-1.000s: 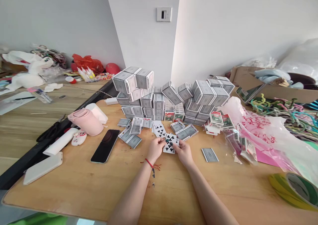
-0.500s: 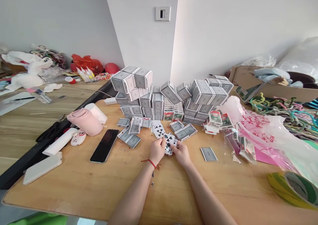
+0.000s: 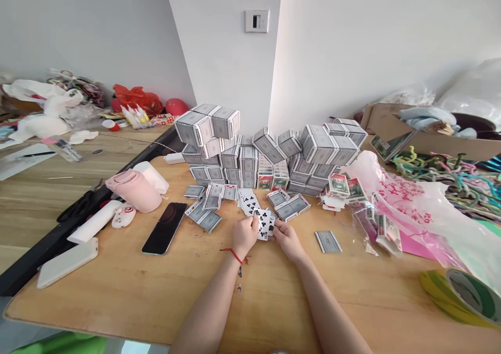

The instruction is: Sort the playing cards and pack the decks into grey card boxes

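My left hand [image 3: 245, 236] is closed on playing cards [image 3: 264, 222] held face up over the table's middle. From the right, my right hand [image 3: 288, 239] pinches the edge of a card that shows a 9 and sticks out beside an 8. Just beyond my hands lie loose face-up cards [image 3: 247, 200] of clubs or spades. Folded card pieces [image 3: 293, 207] rest to their right, and more folded card pieces [image 3: 205, 216] to their left. A single face-down card [image 3: 328, 242] lies right of my right hand.
Behind stands a structure of card blocks [image 3: 248, 158]. A phone [image 3: 164, 229], a pink cup [image 3: 135, 190] and a white power bank [image 3: 67, 263] lie left. To the right are card boxes [image 3: 340, 185], plastic wrapping [image 3: 407, 197] and a tape roll [image 3: 462, 296].
My right hand has shifted slightly, its thumb moving from the front of the cards to the edge of the 9. The left hand has moved a little left with its cards.
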